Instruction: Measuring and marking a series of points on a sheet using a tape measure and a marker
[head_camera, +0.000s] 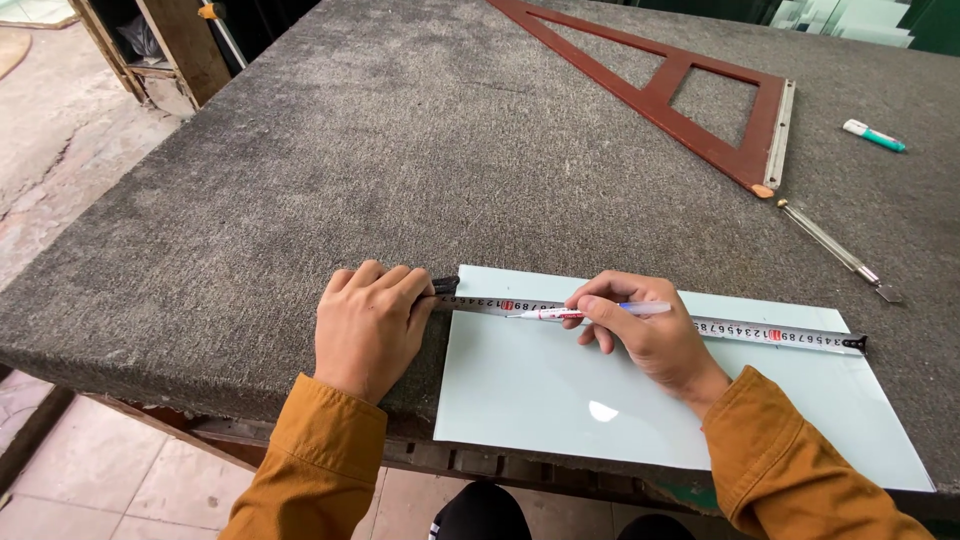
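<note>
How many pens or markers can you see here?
2: a red-and-white marker in the right hand over the glass sheet; a white-and-teal marker far right on the table.

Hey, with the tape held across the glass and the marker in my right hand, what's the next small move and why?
Probably lower the marker tip to the glass sheet and tick it, since the tip sits at the tape measure edge while the left hand pins the tape's end.

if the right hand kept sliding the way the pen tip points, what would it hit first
The pen in the right hand points left along the tape measure on the glass sheet. The first thing in that line is probably the left hand, pressing the tape's end at the sheet's edge.
</note>
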